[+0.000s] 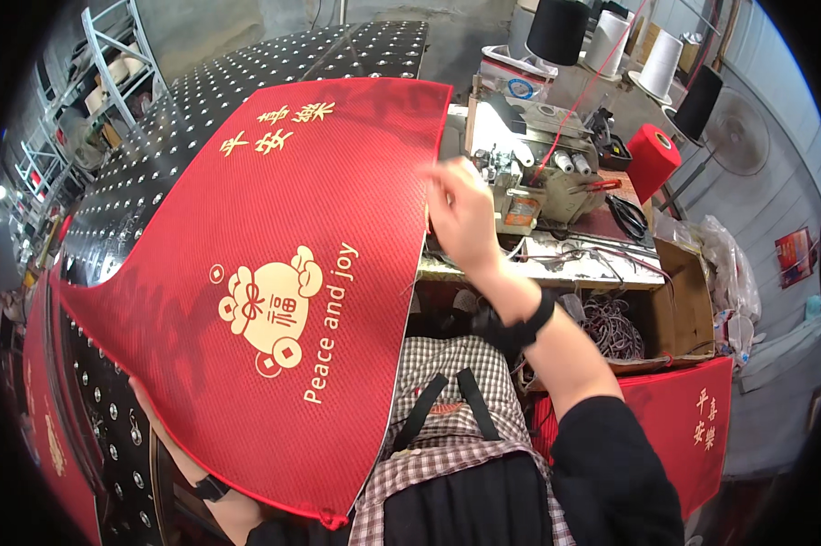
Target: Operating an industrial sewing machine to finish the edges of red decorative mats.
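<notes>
A large red floor mat (356, 191) with pale gold lettering and a pouch-shaped print spreads in front of me, its far part over the black table and its near edge hanging by my lap. My right hand (465, 211) is closed on the mat's right edge, fingers curled and slightly blurred, just left of the sewing machine (556, 136). My left forearm (169, 441) reaches up from the lower left and passes under the mat, which hides my left hand. A knotted bit of red trim (334, 519) sits at the mat's near corner.
The black table (210, 96) is studded with metal balls. Thread cones (658, 64) stand behind the machine; black-handled scissors (627, 217) lie beside it. Below are a cardboard box (688, 305) of cord scraps and more red mats (674, 428). Another red mat (46, 400) hangs at far left.
</notes>
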Demonstrator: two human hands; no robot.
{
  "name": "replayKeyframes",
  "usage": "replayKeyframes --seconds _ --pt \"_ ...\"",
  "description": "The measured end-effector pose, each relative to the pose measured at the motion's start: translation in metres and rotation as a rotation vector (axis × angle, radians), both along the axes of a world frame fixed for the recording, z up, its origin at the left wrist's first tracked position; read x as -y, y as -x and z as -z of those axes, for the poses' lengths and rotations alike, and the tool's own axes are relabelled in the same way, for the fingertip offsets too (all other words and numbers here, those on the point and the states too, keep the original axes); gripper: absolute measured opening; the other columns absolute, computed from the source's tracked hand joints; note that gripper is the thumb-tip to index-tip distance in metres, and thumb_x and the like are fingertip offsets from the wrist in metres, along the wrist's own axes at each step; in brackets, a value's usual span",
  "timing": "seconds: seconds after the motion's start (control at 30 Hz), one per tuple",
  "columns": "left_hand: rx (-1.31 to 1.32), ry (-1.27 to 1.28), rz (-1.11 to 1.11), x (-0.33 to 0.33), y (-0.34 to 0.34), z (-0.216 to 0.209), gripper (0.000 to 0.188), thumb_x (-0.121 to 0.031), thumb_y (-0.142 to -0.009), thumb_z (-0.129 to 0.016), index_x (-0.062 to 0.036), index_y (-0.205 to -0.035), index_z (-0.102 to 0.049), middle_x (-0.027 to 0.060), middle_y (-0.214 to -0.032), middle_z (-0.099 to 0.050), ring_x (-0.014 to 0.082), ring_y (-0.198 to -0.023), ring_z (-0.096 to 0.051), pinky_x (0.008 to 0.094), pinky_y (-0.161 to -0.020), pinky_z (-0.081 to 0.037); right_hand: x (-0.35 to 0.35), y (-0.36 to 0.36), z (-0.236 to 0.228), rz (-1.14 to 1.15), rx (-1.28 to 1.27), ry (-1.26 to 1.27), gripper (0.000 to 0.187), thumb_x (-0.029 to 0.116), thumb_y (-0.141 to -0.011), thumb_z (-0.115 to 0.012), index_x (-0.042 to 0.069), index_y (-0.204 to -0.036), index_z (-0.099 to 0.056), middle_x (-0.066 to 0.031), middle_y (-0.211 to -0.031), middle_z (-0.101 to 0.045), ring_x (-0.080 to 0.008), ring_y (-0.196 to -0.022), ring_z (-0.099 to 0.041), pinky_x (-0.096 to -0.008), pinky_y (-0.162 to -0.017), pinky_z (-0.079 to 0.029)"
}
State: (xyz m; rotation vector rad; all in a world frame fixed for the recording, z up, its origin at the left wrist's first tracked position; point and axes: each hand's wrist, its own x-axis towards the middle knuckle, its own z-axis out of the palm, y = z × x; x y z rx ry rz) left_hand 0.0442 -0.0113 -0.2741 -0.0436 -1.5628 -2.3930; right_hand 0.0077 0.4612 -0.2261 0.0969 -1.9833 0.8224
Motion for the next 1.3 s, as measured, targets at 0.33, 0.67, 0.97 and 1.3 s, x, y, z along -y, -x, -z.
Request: replayKeyframes --seconds 0.33,0.67,0.97,1.3 --pt "0.031 -0.028 0.109 -0.022 -0.006 -0.055 0.049 -0.035 -0.099 -0.034 0.0026 -0.13 -0.044 0.0114 -0.126 -0.053 0.0225 -0.113 -0.053 0.0352 -0.1 -0.041 0.052 -0.034 0.085 -0.261 0.273 0.539 0.053 0.001 -0.084 -0.056 -0.005 -0.134 -0.039 -0.0178 -0.131 -0.049 -0.0193 -0.119 -0.049 -0.0298 -0.1 -0.038" --pt "0.043 -0.082 0.135 0.078 -0.045 -0.045 0.053 -0.039 -0.098 -0.034 -0.0005 -0.134 -0.04 0.0111 -0.132 -0.047 0.0237 -0.118 -0.049 0.0365 -0.102 -0.038 0.061 -0.087 0.059 -0.804 0.205 1.323 0.054 -0.008 -0.083 -0.052 -0.008 -0.135 -0.035 -0.0168 -0.132 -0.046 -0.0206 -0.117 -0.048 -0.0308 -0.099 -0.039" --pt "0.107 -0.127 0.122 -0.06 -0.102 -0.035 0.054 -0.041 -0.098 -0.034 -0.0015 -0.135 -0.038 0.0111 -0.135 -0.044 0.0241 -0.121 -0.046 0.0371 -0.103 -0.037 0.012 -0.095 0.107 -0.608 0.137 1.217 0.055 -0.006 -0.082 -0.054 -0.004 -0.135 -0.04 -0.0139 -0.136 -0.044 -0.0193 -0.122 -0.045 -0.0307 -0.104 -0.034" --pt "0.022 0.042 0.166 -0.076 -0.058 -0.024 0.057 -0.043 -0.099 -0.029 -0.0042 -0.14 -0.031 0.0113 -0.142 -0.036 0.026 -0.127 -0.039 0.0389 -0.107 -0.032 -0.012 -0.079 0.095 -0.447 0.114 1.032 0.056 -0.006 -0.081 -0.054 -0.009 -0.134 -0.038 -0.0191 -0.139 -0.041 -0.0222 -0.128 -0.041 -0.0323 -0.107 -0.03"
